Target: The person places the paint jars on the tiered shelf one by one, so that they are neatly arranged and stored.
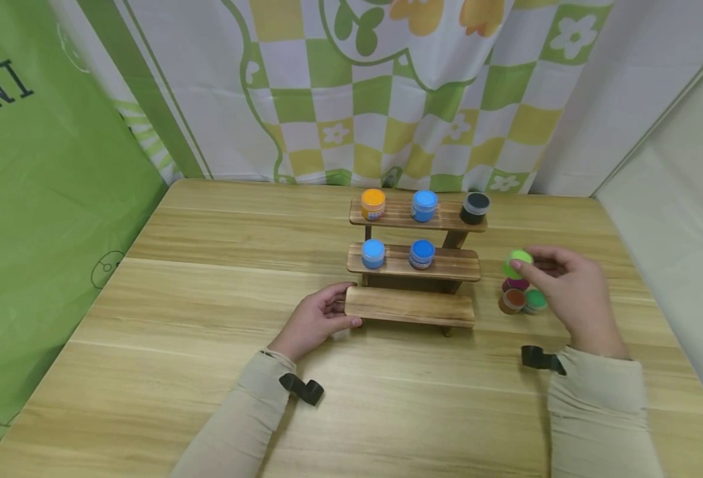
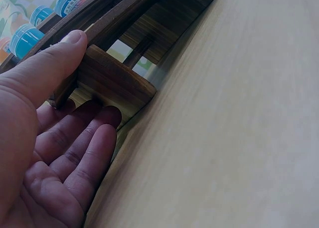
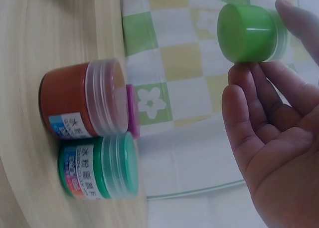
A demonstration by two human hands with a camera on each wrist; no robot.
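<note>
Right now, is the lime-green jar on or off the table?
Off: the right hand holds the lime-green jar above the table.

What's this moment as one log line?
right hand: holds lime-green plastic jar; left hand: grips brown wooden three-tier rack; jar: raised, beside rack

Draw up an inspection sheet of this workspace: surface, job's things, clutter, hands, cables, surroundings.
Surface: wood-grain table.
Job's things: three-tier wooden stand; top tier, orange jar, light-blue jar, black jar; middle tier, second light-blue jar, darker blue jar; right of the stand, brown jar, green jar, magenta jar.
Clutter: nothing seen.
Hands: left hand holds the lowest tier's left end; right hand pinches lime jar above the table.
Cables: nothing seen.
Surroundings: checked curtain behind, green cloth at left.
</note>
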